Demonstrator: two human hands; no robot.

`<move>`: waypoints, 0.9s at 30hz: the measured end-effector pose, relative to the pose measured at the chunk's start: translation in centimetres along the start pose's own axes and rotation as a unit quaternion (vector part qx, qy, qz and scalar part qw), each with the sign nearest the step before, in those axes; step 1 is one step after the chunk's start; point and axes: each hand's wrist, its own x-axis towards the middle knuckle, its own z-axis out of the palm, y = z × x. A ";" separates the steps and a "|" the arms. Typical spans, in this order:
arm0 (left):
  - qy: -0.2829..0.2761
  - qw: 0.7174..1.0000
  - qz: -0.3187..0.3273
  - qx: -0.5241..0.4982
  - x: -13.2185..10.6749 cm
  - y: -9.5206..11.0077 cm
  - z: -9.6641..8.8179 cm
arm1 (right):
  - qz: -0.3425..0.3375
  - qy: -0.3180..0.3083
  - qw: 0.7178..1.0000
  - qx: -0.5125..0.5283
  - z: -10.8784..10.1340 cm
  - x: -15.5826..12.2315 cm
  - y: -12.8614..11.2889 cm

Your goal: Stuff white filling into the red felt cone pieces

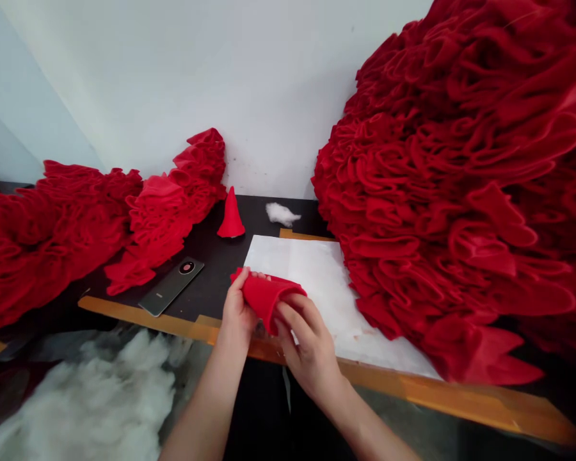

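A red felt cone hat [264,296] lies sideways between my hands, over the front edge of the table, its wide mouth turned to the right. My left hand [237,304] is closed around the narrow end. At the mouth, my right hand [307,336] has its fingers reaching inside the cone and gripping the rim. The fingertips within are hidden, and a small bit of white shows near them. Beneath and behind the hat is a white sheet [312,262] on the dark table [201,301].
A huge pile of red felt pieces [441,192] rises on the right, with smaller red piles [163,211] at left. One red cone [231,214] stands upright near a white fluff tuft [282,214]. A phone [171,286] lies at left; white stuffing [100,397] is heaped below the taped edge.
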 end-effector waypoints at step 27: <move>-0.022 0.999 -0.008 0.026 -2.3 0.5 -0.5 | -0.037 -0.059 0.998 -0.002 1.3 1.4 -0.2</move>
